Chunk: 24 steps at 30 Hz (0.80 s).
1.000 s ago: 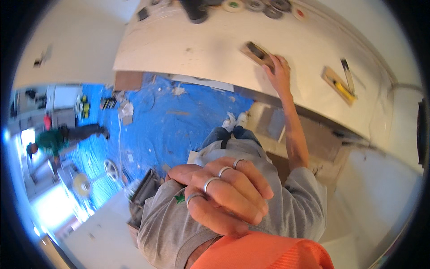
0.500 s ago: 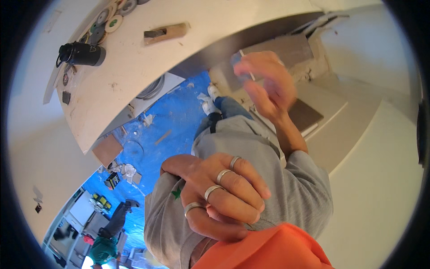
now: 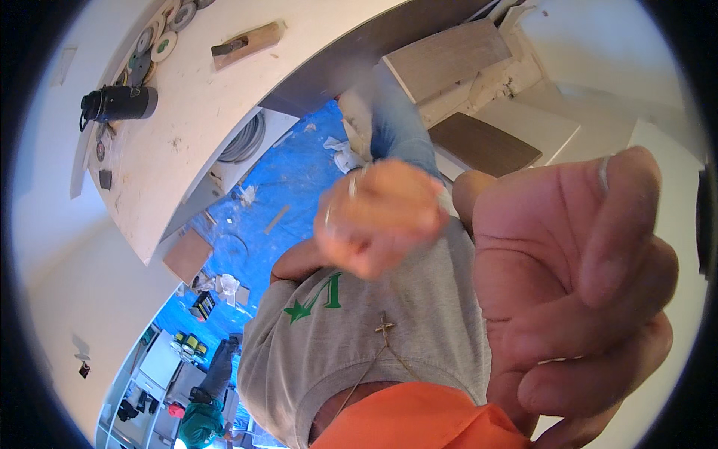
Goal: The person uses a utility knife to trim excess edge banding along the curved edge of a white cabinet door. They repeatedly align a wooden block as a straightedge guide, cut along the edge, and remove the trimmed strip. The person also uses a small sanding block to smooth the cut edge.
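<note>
My left hand (image 3: 378, 217), with rings on its fingers, is smeared by motion in front of my grey T-shirt, so its grip is unclear. My right hand (image 3: 568, 284) looms large near the camera at the lower right, palm showing, fingers loosely bent with gaps between them and nothing visible in it. Both are away from the pale curved bench (image 3: 194, 75), where a wooden hand plane (image 3: 250, 43) lies by itself. A black bottle (image 3: 120, 103) lies on its side near several round discs (image 3: 163, 46) at the bench's left end.
Blue sheeting (image 3: 288, 172) with scraps covers the floor. Wooden boards (image 3: 449, 60) and a dark panel (image 3: 486, 142) are beside my legs at the right. Coiled hose (image 3: 243, 138) sits under the bench. A person (image 3: 200, 423) in green is at the lower left.
My right hand has let go of the plane and risen close to the camera. My left hand has moved up from low on my chest. The view has turned, bringing the bottle fully in.
</note>
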{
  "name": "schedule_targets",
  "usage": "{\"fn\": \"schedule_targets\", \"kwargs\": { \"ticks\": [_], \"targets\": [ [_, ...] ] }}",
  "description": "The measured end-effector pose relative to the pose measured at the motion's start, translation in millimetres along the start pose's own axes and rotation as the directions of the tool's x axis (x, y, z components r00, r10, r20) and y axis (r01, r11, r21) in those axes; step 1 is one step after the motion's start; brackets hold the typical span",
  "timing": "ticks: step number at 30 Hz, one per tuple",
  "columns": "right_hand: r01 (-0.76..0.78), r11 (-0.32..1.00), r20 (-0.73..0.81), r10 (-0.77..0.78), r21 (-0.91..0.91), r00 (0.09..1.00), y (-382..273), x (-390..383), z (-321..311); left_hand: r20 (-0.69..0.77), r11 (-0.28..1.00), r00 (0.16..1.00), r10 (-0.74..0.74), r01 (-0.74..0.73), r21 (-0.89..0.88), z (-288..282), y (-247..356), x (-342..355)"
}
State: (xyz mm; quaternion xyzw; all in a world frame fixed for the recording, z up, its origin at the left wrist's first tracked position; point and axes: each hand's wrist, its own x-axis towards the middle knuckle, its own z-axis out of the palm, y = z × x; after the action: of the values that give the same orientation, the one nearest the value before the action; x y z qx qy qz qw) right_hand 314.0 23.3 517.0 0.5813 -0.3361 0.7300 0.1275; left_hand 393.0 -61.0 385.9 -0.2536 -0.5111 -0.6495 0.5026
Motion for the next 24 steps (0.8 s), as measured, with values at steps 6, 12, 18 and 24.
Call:
{"fn": "schedule_targets", "kwargs": {
  "ticks": [6,12,18,24],
  "targets": [
    [0.046,0.988,0.012,-0.045,-0.148,0.999,-8,21,-19,-0.256,0.717,0.694,-0.673,0.697,0.005,-15,-60,-31],
    [0.246,0.895,0.094,-0.227,-0.372,0.969,44,64,-69,-0.195,0.634,0.732,-0.653,0.669,0.388,-73,-173,-19],
    [0.236,0.76,0.178,-0.16,-0.606,0.971,162,45,-166,-0.419,0.334,0.809,-0.411,0.562,0.757,-164,-272,-6],
    [-0.53,0.683,-0.265,0.461,-0.503,0.847,404,-12,-294,-0.47,-0.05,0.876,-0.103,0.468,0.882,-232,-324,-41]
  ]
}}
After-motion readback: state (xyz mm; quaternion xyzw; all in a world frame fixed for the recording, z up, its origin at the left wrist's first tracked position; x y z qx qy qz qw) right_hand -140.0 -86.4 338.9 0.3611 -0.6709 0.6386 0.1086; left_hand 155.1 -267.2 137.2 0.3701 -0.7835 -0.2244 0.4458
